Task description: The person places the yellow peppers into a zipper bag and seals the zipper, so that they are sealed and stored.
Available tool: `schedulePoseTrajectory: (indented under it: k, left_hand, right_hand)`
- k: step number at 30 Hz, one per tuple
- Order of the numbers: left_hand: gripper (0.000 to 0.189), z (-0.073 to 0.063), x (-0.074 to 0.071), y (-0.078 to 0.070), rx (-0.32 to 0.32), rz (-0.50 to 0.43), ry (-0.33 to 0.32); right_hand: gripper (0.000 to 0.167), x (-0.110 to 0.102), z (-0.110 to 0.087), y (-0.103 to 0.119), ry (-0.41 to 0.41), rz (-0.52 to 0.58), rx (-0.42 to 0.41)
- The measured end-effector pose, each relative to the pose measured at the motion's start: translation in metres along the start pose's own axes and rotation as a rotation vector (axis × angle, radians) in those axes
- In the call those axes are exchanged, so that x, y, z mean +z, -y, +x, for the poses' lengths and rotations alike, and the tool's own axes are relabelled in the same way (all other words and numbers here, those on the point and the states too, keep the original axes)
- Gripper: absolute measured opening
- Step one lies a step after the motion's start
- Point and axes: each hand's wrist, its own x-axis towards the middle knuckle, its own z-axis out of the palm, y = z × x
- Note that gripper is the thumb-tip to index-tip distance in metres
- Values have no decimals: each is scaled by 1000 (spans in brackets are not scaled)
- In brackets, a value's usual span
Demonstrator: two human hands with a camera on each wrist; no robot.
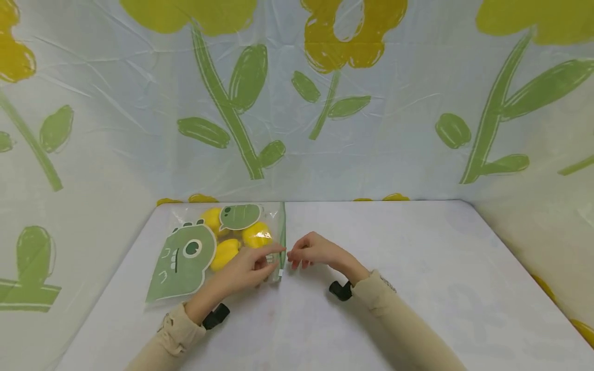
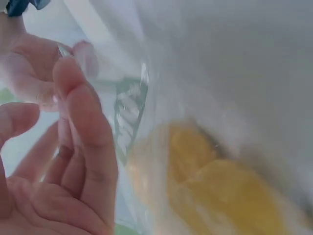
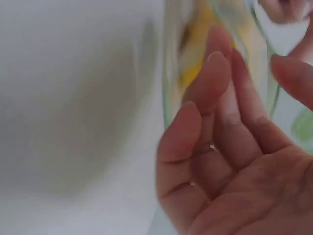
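A clear zip bag with a green one-eyed monster print lies flat at the left of the table. Inside it are several yellow bell peppers, seen through the plastic. My left hand reaches over the bag's lower right part, its index finger stretched to the green zip edge. Just right of that edge is my right hand, fingers loosely bent and fingertips close to the zip. Both wrist views show the thumb apart from the fingers, nothing pinched between. A small white slider sits low on the zip edge.
The white table extends to the right of the bag. Flower-printed cloth hangs behind and at both sides. Dark wrist-worn devices show under both wrists.
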Motion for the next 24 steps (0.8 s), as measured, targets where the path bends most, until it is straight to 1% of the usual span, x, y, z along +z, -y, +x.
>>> schedulePoseTrajectory:
  k: [2, 4, 7, 8, 9, 10, 12, 16, 17, 19, 20, 21, 22, 24]
  left_hand:
    - [45, -10, 2, 0, -11, 4, 15]
    - [52, -19, 5, -1, -5, 55, 10]
    - [61, -27, 12, -3, -5, 124, -10]
    - [63, -29, 15, -5, -20, 117, -13]
    - [65, -31, 19, -6, -46, 78, -10]
    - [67, -32, 22, -7, -79, 11, -1]
    - [70, -36, 31, -9, -155, -182, 14]
    - [78, -42, 44, -12, -284, -704, 64]
    - [78, -42, 47, -12, -304, -816, 68]
    - [79, -41, 50, -14, -337, -998, 67]
    - [78, -40, 51, -15, -348, -1067, 48]
    - [77, -38, 53, -16, -354, -1120, 15]
    - [75, -36, 54, -17, -361, -1151, -36]
    - [70, -32, 56, -18, -380, -1175, -156]
  right_hand:
    - [33, 10, -4, 1, 53, -14, 31]
    - [37, 21, -7, 2, 75, 4, 56]
    - [37, 35, -9, 2, 48, 94, 72]
    - [36, 39, -10, 2, 31, 130, 79]
    - [35, 42, -10, 1, 13, 166, 90]
    - [33, 44, -10, 1, -5, 205, 103]
    - [29, 46, -10, 0, -32, 274, 130]
    - [22, 46, -9, -2, -57, 419, 183]
    - [22, 46, -9, -1, -53, 456, 193]
    - [21, 45, -8, 0, -37, 530, 210]
    - [22, 45, -8, 1, -26, 561, 217]
    - [22, 45, -8, 1, -17, 586, 219]
    - [22, 45, -8, 2, -10, 603, 224]
    - [24, 46, -8, 2, -11, 612, 219]
